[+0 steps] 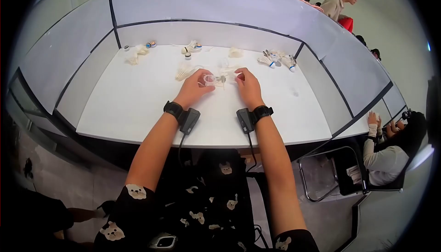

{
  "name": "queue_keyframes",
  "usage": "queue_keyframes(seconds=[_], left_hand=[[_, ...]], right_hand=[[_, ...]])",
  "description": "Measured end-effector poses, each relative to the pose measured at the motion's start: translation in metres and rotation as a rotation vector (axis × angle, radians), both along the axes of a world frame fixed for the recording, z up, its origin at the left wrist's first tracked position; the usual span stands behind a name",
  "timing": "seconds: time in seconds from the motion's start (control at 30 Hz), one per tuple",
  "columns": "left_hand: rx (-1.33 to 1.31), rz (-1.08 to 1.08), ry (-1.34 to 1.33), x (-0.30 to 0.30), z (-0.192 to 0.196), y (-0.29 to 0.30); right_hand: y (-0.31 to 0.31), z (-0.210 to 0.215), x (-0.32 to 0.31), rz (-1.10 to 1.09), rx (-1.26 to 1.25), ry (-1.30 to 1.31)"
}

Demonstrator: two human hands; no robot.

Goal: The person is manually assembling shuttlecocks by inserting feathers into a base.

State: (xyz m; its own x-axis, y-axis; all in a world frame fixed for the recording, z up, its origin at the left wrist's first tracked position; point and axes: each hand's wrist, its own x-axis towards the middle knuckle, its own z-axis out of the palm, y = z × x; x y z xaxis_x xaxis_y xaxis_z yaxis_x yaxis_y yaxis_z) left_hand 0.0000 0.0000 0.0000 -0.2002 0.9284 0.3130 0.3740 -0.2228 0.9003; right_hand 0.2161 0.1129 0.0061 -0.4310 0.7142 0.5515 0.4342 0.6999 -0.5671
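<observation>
My left hand (196, 88) is closed, with thumb and fingers around a clear, ring-shaped plastic piece (209, 79). Across a small gap, my right hand (249, 87) has its fingers curled in a pinch. Its fingertips meet a pale, see-through bit too small to make out. Between and just beyond the hands lie pale feather-like pieces (227, 70). Beside the left hand's knuckles rests a bundle of cream shuttlecock feathers (183, 73).
Along the white table's (128, 100) back lie shuttlecocks (189, 47), a pile of blue-banded shuttlecocks (275, 58), loose feathers (133, 58) and round cork heads (150, 44). Grey partition panels (202, 4) enclose the table. At right, another person (390, 151) sits by a chair.
</observation>
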Motion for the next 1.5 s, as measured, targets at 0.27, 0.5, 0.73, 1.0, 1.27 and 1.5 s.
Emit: queue_keyframes(seconds=[0.27, 0.5, 0.73, 1.0, 1.27, 1.5], left_hand=[[0.017, 0.006, 0.027, 0.004, 0.0, -0.004], [0.007, -0.009, 0.018, 0.002, 0.002, -0.004], [-0.01, -0.018, 0.005, 0.004, 0.003, -0.003], [-0.01, -0.023, 0.004, 0.004, 0.004, -0.004], [0.023, -0.005, 0.058, 0.004, 0.002, -0.001], [0.027, -0.053, -0.021, 0.002, 0.004, -0.006]], right_hand=[[-0.004, -0.005, 0.001, 0.079, 0.115, 0.096], [0.001, -0.007, 0.0, 0.079, 0.114, 0.021], [0.005, -0.011, 0.002, 0.091, 0.17, -0.002], [0.005, -0.01, 0.001, 0.116, 0.093, 0.039], [-0.001, -0.004, -0.002, 0.064, 0.088, 0.054], [-0.01, 0.004, -0.003, 0.041, -0.118, 0.06]])
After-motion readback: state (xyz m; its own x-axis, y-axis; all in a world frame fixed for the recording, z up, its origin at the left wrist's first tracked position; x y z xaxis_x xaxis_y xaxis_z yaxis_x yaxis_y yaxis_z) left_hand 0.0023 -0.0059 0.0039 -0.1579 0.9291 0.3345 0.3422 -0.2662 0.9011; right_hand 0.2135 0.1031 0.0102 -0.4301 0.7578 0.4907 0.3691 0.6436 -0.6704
